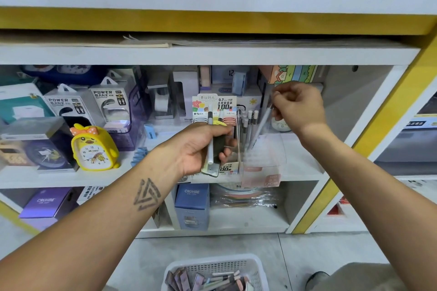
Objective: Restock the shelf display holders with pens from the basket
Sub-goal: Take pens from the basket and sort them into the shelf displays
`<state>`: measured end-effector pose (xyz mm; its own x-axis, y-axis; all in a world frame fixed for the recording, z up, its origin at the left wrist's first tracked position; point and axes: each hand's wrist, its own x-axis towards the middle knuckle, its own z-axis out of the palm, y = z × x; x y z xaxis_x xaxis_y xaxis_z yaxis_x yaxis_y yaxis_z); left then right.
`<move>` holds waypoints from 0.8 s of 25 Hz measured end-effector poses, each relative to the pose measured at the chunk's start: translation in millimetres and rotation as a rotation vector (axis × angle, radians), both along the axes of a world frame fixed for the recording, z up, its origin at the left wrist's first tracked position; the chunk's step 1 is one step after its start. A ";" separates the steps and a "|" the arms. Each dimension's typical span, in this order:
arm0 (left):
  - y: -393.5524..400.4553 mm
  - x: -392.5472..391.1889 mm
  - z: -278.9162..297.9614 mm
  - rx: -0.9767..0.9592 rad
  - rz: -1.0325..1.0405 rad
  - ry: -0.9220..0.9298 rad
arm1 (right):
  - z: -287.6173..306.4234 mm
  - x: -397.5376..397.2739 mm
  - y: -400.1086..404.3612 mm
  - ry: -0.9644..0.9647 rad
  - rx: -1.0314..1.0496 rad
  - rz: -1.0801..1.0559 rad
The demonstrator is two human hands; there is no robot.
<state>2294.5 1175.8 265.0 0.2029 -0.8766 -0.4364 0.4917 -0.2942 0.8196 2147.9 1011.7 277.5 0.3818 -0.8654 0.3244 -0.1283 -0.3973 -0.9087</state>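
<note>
My left hand (201, 149) grips a white pen (210, 139) upright, together with a dark flat item, in front of the printed display box (214, 107) on the middle shelf. Further right, my right hand (299, 107) pinches the top of a pale grey pen (261, 125) that slants down into the clear plastic holder (262, 153). Several pens (248, 120) stand in that holder. On the floor below sits the white basket (257, 267), with several pens and small packs inside.
A yellow duck alarm clock (94, 146) and power bank boxes (111, 104) fill the shelf to the left. Purple and blue boxes (191, 205) stand on the lower shelf. A yellow shelf post (369, 130) rises at the right. A shoe (316, 279) shows beside the basket.
</note>
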 end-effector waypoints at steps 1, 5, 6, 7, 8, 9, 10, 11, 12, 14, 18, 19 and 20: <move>-0.6 0.2 -0.2 0.000 -0.007 -0.006 | -3.2 0.1 -1.3 0.085 -0.080 0.002; -2.2 2.0 -2.8 0.015 -0.023 0.031 | -17.1 0.2 -2.7 0.340 -0.287 0.030; -2.6 2.6 -3.5 0.016 -0.026 0.038 | -19.8 0.3 -2.1 0.355 -0.316 0.043; -2.8 3.1 -4.0 0.015 -0.029 0.040 | -22.0 0.6 -1.3 0.357 -0.338 0.061; -3.3 3.5 -4.2 0.014 -0.033 0.038 | -23.4 0.8 -0.3 0.357 -0.356 0.076; -3.8 3.6 -4.4 0.012 -0.035 0.035 | -24.3 1.1 0.7 0.362 -0.373 0.087; -4.0 3.5 -4.5 0.011 -0.036 0.030 | -24.3 1.5 1.5 0.376 -0.396 0.093; -3.9 3.3 -4.3 0.011 -0.036 0.024 | -24.5 1.9 2.2 0.394 -0.420 0.098; -3.4 3.0 -4.1 0.013 -0.035 0.018 | -24.4 2.2 3.3 0.409 -0.439 0.103; -3.0 2.6 -4.0 0.015 -0.039 0.012 | -24.4 2.6 5.4 0.426 -0.470 0.107; -2.9 2.3 -3.4 0.009 -0.059 -0.012 | -22.7 1.9 5.9 0.437 -0.473 0.086; -2.8 2.2 -3.5 0.006 -0.063 -0.019 | -22.9 2.0 5.5 0.430 -0.461 0.088; -3.0 2.0 -3.5 0.004 -0.064 -0.024 | -23.2 2.1 5.7 0.428 -0.456 0.093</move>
<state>2296.5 1172.8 261.5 0.1568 -0.8863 -0.4357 0.4517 -0.3280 0.8297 2149.9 1017.3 254.4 0.6261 -0.6331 0.4550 -0.3895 -0.7596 -0.5209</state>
